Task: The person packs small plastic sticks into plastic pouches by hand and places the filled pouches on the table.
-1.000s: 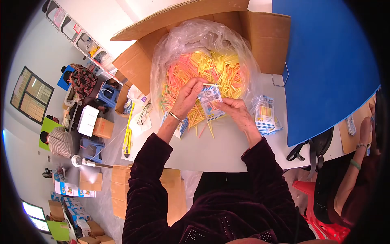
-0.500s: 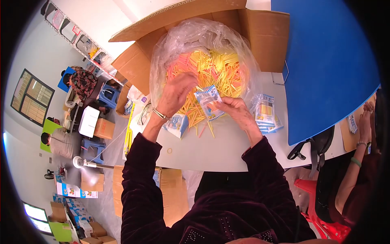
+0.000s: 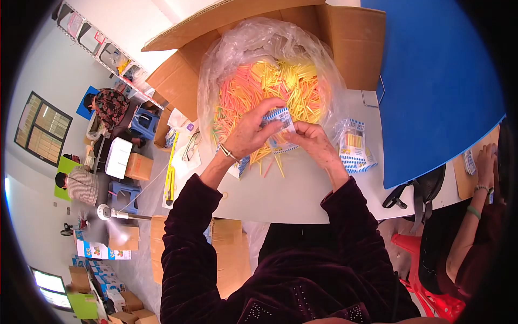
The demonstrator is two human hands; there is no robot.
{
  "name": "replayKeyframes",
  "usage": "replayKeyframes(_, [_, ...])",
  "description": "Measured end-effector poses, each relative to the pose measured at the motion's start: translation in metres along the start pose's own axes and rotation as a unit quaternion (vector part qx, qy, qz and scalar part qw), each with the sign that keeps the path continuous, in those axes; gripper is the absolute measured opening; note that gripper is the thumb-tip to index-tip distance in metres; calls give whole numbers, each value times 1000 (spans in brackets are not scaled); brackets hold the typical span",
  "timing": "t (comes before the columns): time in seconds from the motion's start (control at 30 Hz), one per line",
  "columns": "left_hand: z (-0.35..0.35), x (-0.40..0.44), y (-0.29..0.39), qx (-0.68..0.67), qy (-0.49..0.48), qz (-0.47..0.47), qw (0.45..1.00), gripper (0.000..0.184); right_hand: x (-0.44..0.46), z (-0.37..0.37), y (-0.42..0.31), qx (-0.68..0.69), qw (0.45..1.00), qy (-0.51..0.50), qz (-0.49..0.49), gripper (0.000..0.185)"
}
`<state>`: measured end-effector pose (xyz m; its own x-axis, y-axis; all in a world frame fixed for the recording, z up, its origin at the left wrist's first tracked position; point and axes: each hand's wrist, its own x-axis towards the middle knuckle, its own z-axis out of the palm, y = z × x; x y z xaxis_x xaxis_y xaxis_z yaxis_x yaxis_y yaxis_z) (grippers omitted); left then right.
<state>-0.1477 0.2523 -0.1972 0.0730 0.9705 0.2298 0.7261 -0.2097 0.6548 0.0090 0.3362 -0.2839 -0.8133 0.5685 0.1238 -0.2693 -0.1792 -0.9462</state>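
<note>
Both hands grip a small clear plastic packet (image 3: 281, 115) with blue-and-white striped edges and printing. My left hand (image 3: 251, 132), a bracelet at its wrist, has its thumb across the packet's front and its fingers at the upper edge. At the lower right side, my right hand (image 3: 317, 147) pinches it. Orange-pink colour shows inside, partly covered by fingers. Just behind lies a heap of thin yellow, pink and orange sticks (image 3: 299, 86) in a clear plastic bag (image 3: 216, 70). Under my left wrist, another striped packet (image 3: 243, 166) is mostly hidden.
A cardboard box (image 3: 356, 51) surrounds the bag on the white table (image 3: 280, 205). Several filled packets (image 3: 353, 146) are stacked at right, near a blue panel (image 3: 437, 81). Glasses (image 3: 190, 147) and a yellow-edged cutter (image 3: 170, 181) lie left. A co-worker's arm (image 3: 475, 210) is at far right.
My left hand has come from over the sticks to the packet and now grips it with my right hand. The packet is more upright. The view has shifted slightly.
</note>
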Motion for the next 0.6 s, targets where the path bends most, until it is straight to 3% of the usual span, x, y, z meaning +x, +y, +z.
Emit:
replayKeyframes(0.07, [0,3,1,-165,50,-32,985,32,2,-3,0,36,999,-10,-20,20])
replayKeyframes(0.27, [-2,0,-13,-36,31,-68,997,34,1,3,-3,62,998,6,-21,18])
replayKeyframes(0.4, [-2,1,-10,-25,34,-45,998,36,-3,4,-11,60,998,0,-14,21])
replayKeyframes(0.47, [1,2,-8,-175,40,-41,983,37,-3,1,-10,20,999,-29,-12,23])
replayKeyframes(0.6, [2,-2,0,-296,29,-105,949,38,-7,3,-16,51,999,11,-12,24])
